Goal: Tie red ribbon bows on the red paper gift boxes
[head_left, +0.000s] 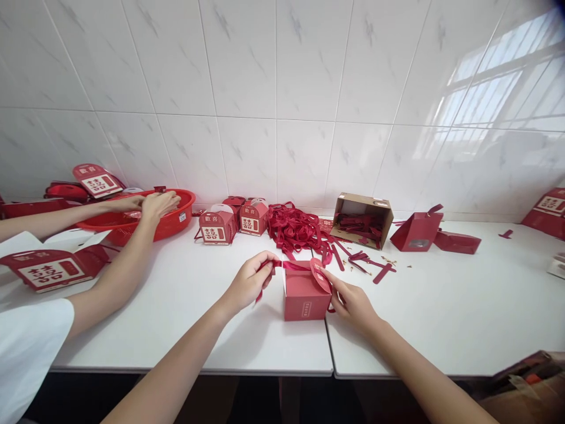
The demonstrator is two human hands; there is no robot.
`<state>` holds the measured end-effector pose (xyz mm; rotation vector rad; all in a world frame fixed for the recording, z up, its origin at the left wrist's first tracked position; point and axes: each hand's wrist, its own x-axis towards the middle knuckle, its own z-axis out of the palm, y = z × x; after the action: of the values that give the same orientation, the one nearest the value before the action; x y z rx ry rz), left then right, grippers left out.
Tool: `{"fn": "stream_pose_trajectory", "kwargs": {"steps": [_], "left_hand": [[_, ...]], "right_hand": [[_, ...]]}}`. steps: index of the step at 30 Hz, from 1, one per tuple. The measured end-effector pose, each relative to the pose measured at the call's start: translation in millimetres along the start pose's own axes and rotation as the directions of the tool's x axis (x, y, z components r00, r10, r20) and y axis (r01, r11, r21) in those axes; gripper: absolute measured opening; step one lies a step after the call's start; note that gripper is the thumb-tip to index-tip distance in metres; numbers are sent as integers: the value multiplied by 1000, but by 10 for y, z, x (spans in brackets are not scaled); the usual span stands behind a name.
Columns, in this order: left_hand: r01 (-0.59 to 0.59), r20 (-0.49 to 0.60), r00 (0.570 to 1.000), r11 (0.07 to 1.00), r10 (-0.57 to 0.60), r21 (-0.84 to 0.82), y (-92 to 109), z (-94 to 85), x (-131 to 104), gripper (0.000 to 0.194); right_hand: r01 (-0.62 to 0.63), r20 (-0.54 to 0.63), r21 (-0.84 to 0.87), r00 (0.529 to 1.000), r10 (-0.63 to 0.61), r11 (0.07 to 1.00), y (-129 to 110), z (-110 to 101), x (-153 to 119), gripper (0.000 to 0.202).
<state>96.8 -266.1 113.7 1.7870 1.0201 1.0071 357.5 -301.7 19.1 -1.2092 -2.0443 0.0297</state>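
Note:
A small red gift box (305,297) stands on the white table, near its front edge. My left hand (253,280) is closed on a red ribbon (295,266) at the box's upper left; the ribbon runs across the top of the box, and a loose end hangs below my fingers. On the right side, my right hand (351,301) holds the box by its rounded flap (321,275), thumb and fingers at the flap and the box's right edge. A bit of ribbon shows beside the right fingers.
Behind the box lie a red ribbon pile (293,227), closed boxes (218,227) and an open carton (385,207) with red strips. At left, another person's hands (154,206) reach into a red basket (188,206). A red bag-shaped box (417,229) stands right.

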Motion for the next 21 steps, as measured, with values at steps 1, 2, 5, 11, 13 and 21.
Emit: {"fn": "stream_pose_trajectory", "kwargs": {"steps": [1, 2, 5, 11, 13, 21], "left_hand": [[-36, 1, 999, 999, 36, 33, 13, 31, 5, 19], [-79, 5, 997, 994, 79, 73, 23, 67, 10, 19], [-172, 40, 985, 967, 168, 186, 34, 176, 15, 20], [-163, -38, 983, 952, 179, 258, -94, 244, 46, 28], [-162, -25, 984, 950, 175, 267, -158, 210, 57, 31], [-338, -20, 916, 798, 400, 500, -298, 63, 17, 29]], "right_hand": [[34, -36, 35, 999, -33, 999, -1, -21, 8, 53], [65, -63, 85, 996, -59, 994, -7, -45, 19, 50], [109, -88, 279, 992, -87, 954, -62, -119, 51, 45], [-23, -104, 417, 992, 72, 908, -220, -88, 74, 34], [-48, -135, 431, 984, 117, 901, -252, -57, 81, 33], [126, -268, 195, 961, -70, 973, -287, -145, 135, 43]]}}
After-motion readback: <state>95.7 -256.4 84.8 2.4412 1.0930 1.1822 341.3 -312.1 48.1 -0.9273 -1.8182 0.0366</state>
